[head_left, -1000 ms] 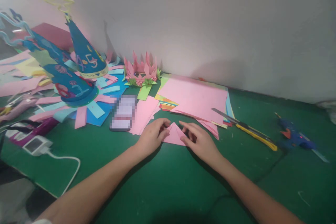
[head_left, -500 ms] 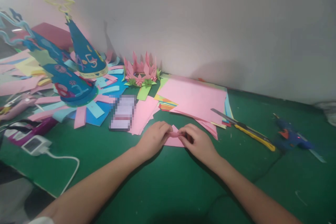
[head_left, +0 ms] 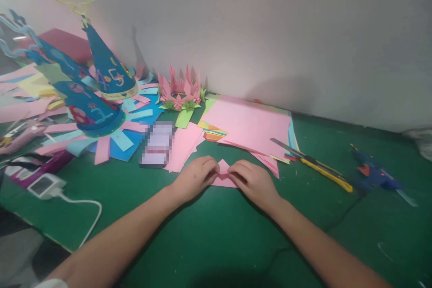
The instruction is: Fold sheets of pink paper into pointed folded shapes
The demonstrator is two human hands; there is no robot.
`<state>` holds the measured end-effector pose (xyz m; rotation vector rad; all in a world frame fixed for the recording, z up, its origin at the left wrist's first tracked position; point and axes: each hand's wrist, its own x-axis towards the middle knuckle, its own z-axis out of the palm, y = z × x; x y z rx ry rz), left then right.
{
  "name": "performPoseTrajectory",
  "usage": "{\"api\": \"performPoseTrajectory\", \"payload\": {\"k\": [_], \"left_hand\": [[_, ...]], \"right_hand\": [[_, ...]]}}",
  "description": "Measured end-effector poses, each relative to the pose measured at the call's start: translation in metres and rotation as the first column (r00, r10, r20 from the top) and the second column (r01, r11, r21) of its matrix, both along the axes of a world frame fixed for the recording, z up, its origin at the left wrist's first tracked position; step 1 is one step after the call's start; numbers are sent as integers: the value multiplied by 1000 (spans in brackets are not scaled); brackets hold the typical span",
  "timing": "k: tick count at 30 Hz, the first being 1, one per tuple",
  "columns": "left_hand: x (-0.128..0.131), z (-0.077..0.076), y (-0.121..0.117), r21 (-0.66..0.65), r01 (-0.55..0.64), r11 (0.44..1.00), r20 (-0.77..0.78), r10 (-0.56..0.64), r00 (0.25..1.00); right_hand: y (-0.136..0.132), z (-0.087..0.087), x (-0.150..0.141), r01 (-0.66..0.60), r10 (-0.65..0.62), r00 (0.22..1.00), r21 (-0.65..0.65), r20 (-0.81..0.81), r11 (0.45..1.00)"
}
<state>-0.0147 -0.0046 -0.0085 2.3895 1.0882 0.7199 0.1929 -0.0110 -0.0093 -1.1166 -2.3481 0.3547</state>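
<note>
A small folded pink paper [head_left: 223, 174] lies on the green table mat [head_left: 216, 234] in front of me. My left hand [head_left: 197, 177] presses on its left side with curled fingers. From the other side my right hand [head_left: 252, 181] does the same, fingertips pinching the paper near its middle. The two hands nearly meet over the fold, and only a pointed tip and the lower edge of the paper show between them.
A stack of pink and coloured sheets [head_left: 249, 126] lies behind the hands, with a yellow utility knife [head_left: 313, 164] on its right edge. A blue glue gun [head_left: 376, 175] sits far right. Left are a pink paper crown [head_left: 180, 90], blue cone hats [head_left: 108, 72], paper strips and a white charger [head_left: 45, 185].
Both hands closed in from the paper's sides to its middle, folding the upright triangle down. The paper now lies flatter beneath the fingers.
</note>
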Motion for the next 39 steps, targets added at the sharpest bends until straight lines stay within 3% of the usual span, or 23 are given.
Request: {"api": "performPoseTrajectory", "payload": {"k": [3,5,12,21,27,39], "left_hand": [[5,-1,-2,-16,-151,988,-32,150,988],[7,-2,-3,7,-174,985,-63,174,983],[-1,-3,-1,44,31,999,-61,-28,998],[-3,-3,0,71,33,997,-92,-26,995],[-7,2,2,75,125,989,-133,-115,984],[-10,11,2,65,189,980,-185,-175,967]], "right_hand": [[1,-1,-1,37,-37,999,-16,0,999],[0,-2,-1,29,-29,999,-6,25,1000],[-1,-6,2,-60,50,993,96,107,994],[0,-6,2,-34,27,998,135,55,990],[-3,-1,5,-135,107,980,160,170,978],[-3,2,8,-169,141,974,159,175,973]]}}
